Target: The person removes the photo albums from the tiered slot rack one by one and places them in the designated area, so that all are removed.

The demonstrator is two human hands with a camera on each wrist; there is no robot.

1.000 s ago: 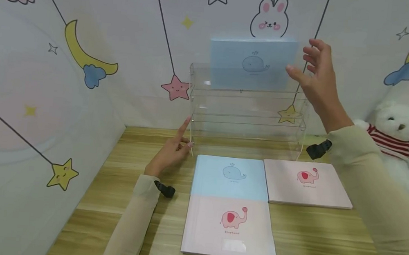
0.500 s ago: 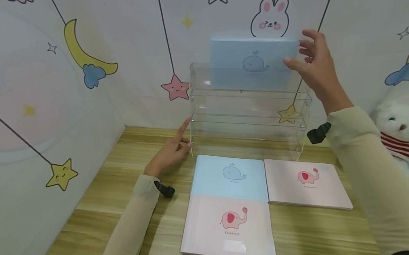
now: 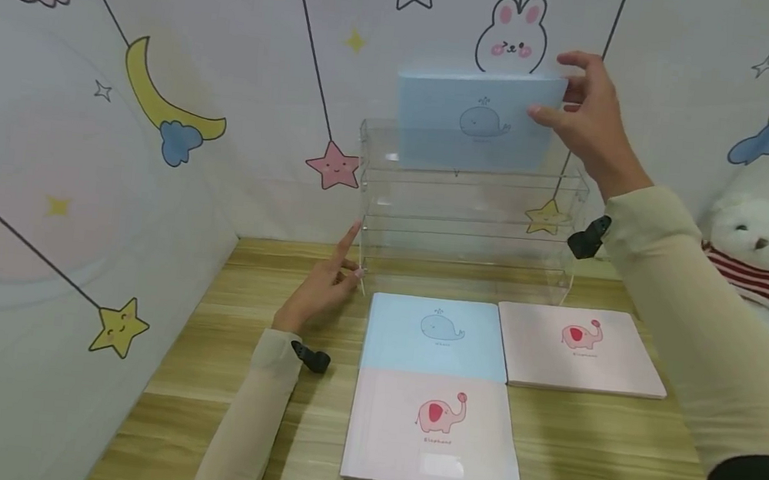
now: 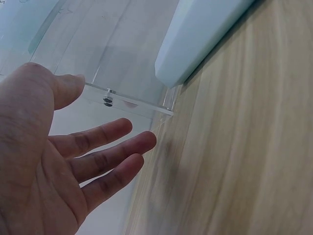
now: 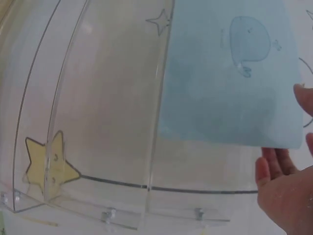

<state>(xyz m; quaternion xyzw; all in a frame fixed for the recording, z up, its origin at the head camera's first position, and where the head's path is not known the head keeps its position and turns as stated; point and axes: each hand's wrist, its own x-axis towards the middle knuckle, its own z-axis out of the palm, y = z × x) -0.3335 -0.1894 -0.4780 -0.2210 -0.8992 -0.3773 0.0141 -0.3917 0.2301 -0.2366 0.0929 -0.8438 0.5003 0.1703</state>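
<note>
A clear acrylic shelf [image 3: 471, 202] stands at the back of the table, with a pale blue whale-cover book [image 3: 431, 121] upright on its top tier. At the book's right edge is my right hand [image 3: 594, 121], thumb in front and fingertips reaching behind; a firm pinch does not show. The right wrist view has that hand [image 5: 291, 196] with its fingers [image 5: 274, 164] at the edge of the blue book [image 5: 225, 93]. My left hand [image 3: 320, 288] is beside the shelf's left side, index finger extended. In the left wrist view its other fingers [image 4: 112, 152] are loose.
On the table [image 3: 204, 377], a blue whale book [image 3: 395, 341] and a pink elephant book [image 3: 388, 418] lie end to end. Another pink elephant book [image 3: 534, 347] lies to their right. A white teddy bear [image 3: 755, 221] sits at the right by the patterned wall.
My right hand has moved left, bringing the thumb in front of the upright blue book's right edge and the fingers behind it. The left hand keeps its place beside the shelf.
</note>
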